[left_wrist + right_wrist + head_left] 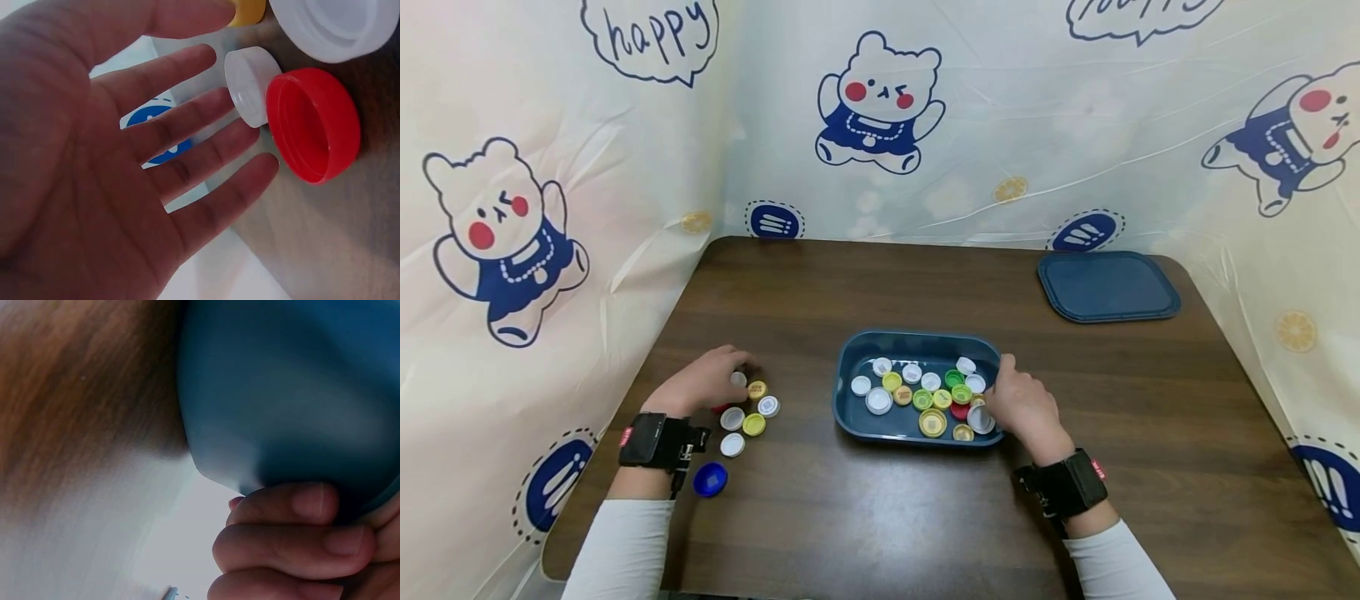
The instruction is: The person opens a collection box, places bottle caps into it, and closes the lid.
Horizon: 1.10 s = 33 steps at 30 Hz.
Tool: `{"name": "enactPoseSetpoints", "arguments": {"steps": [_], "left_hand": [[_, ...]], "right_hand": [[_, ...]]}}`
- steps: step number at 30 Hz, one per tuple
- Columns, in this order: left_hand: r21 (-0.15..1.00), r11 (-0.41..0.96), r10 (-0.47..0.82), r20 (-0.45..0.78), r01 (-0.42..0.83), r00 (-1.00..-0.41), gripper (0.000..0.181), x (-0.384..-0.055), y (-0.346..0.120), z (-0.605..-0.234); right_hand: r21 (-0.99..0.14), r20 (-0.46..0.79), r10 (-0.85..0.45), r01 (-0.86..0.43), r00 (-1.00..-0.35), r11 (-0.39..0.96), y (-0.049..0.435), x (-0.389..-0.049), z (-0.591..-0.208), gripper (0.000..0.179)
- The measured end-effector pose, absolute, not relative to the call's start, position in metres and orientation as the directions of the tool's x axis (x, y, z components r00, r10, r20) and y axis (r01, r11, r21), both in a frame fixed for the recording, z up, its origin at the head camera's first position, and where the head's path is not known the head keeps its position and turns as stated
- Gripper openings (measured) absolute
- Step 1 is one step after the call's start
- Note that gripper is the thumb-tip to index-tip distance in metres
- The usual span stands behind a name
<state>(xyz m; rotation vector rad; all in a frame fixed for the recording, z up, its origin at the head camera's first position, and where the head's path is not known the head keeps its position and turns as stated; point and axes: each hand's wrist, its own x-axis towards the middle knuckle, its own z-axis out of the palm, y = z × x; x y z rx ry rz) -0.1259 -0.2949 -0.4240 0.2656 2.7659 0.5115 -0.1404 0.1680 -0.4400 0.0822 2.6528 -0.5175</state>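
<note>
My left hand [700, 385] is at the left group of bottle caps, fingers spread and loosely extended. In the left wrist view its fingertips are close to a white cap [247, 87] and a red cap [342, 128]; whether they touch I cannot tell. A yellow cap [251, 12] and a larger white cap [337, 25] are by the thumb. My right hand [1026, 408] grips the right end of a dark blue tray [887, 435], with curled fingers against its outer wall [281, 394]. Several white, yellow, green and red caps lie inside the tray.
A blue cap [710, 480] lies nearest the front among the loose caps on the brown table [865, 517]. A flat dark blue lid or tray [1108, 286] is at the table's back right corner. A printed curtain [760, 125] surrounds the table's back and sides.
</note>
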Motion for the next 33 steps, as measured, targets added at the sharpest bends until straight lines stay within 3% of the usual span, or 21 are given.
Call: {"name": "enactPoseSetpoints", "arguments": {"steps": [11, 21, 28, 33], "left_hand": [[0.356, 0.926, 0.230, -0.282, 0.121, -0.931, 0.049, -0.125, -0.298, -0.428], [0.344, 0.930, 0.228, -0.258, 0.131, -0.939, 0.019, -0.131, -0.297, -0.432], [0.337, 0.928, 0.239, -0.220, 0.156, -0.946, 0.022, -0.133, -0.276, -0.410], [0.384, 0.890, 0.335, -0.184, 0.246, -0.924, 0.024, -0.135, -0.241, -0.388]], "right_hand": [[-0.343, -0.435, -0.023, 0.142, -0.900, 0.928, 0.167, -0.141, -0.439, 0.053], [-0.344, -0.434, -0.023, 0.142, -0.901, 0.928, 0.167, -0.141, -0.439, 0.052], [-0.326, -0.426, -0.037, 0.115, -0.904, 0.938, 0.167, -0.141, -0.439, 0.056], [-0.326, -0.421, -0.038, 0.112, -0.906, 0.939, 0.168, -0.141, -0.441, 0.056]]}}
